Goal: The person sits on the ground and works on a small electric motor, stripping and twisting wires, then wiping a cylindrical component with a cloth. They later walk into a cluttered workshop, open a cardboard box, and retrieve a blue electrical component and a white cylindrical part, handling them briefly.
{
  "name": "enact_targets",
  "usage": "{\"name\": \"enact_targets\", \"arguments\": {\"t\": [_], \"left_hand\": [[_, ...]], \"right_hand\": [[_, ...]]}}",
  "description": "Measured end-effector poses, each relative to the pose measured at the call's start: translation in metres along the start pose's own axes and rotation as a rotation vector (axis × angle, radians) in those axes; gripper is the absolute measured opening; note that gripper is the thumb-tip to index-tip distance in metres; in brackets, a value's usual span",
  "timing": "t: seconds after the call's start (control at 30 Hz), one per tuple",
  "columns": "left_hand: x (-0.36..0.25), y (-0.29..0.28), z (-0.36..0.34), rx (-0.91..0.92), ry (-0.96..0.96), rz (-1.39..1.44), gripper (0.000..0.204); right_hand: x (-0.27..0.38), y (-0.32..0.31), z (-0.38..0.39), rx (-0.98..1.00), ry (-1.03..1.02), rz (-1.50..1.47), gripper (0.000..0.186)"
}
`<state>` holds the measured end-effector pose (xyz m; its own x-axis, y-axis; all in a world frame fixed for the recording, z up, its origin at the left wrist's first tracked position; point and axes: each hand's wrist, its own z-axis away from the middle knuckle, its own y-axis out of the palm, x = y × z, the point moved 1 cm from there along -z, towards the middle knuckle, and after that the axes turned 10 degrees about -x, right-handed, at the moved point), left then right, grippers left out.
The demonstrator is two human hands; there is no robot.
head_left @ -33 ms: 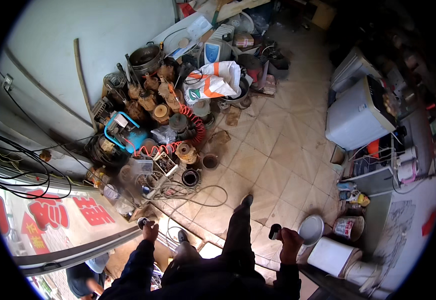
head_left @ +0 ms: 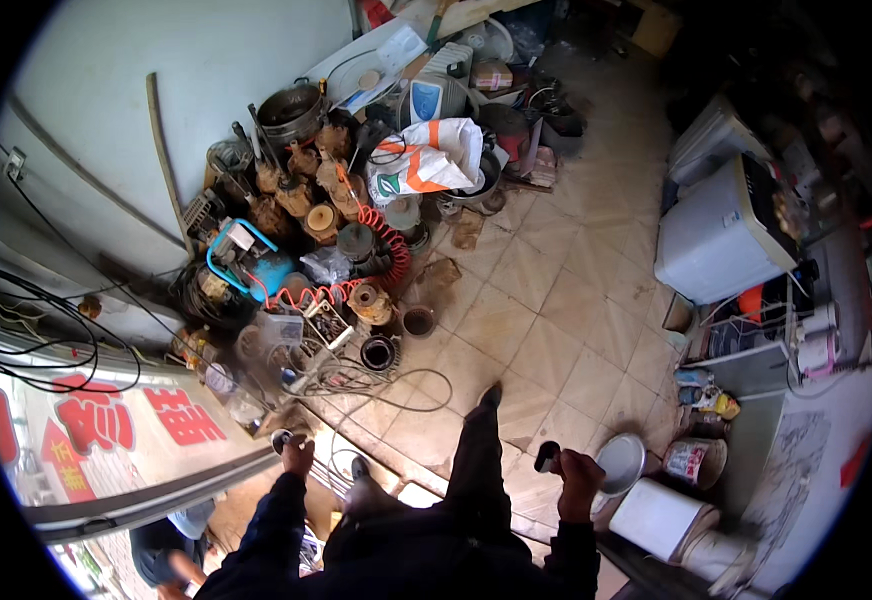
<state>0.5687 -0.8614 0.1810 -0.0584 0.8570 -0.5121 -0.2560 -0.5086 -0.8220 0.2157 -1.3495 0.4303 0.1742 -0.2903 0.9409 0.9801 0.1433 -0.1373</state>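
My left hand (head_left: pixel 297 457) is closed on a small round metal part (head_left: pixel 280 440), held low above the doorway threshold. My right hand (head_left: pixel 578 480) grips a small dark cylindrical object (head_left: pixel 546 458), a little left of a pale round basin (head_left: pixel 619 462) on the floor. Both objects are too small to identify exactly. My legs (head_left: pixel 478 450) are over the tiled floor (head_left: pixel 546 330), one foot ahead of the other.
Rusty pump bodies (head_left: pixel 321 220), a blue compressor (head_left: pixel 266 270), a white sack (head_left: pixel 426 155) and loose hoses (head_left: pixel 416 395) crowd the left. White appliances (head_left: pixel 706 240) and buckets (head_left: pixel 694 460) line the right. Another person (head_left: pixel 171 555) is at the lower left, outside.
The view has shifted very slightly over the floor and clutter. My hands and their objects sit marginally higher and further left in the picture.
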Motion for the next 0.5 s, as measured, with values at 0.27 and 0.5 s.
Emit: {"name": "enact_targets", "arguments": {"t": [0.27, 0.5], "left_hand": [[-0.127, 0.092, 0.062, 0.363, 0.495, -0.786, 0.022], [-0.279, 0.199, 0.070, 0.570, 0.327, -0.542, 0.022]], "right_hand": [[0.132, 0.034, -0.259, 0.130, -0.046, 0.024, 0.016], [0.190, 0.056, -0.452, 0.087, -0.013, 0.012, 0.019]]}}
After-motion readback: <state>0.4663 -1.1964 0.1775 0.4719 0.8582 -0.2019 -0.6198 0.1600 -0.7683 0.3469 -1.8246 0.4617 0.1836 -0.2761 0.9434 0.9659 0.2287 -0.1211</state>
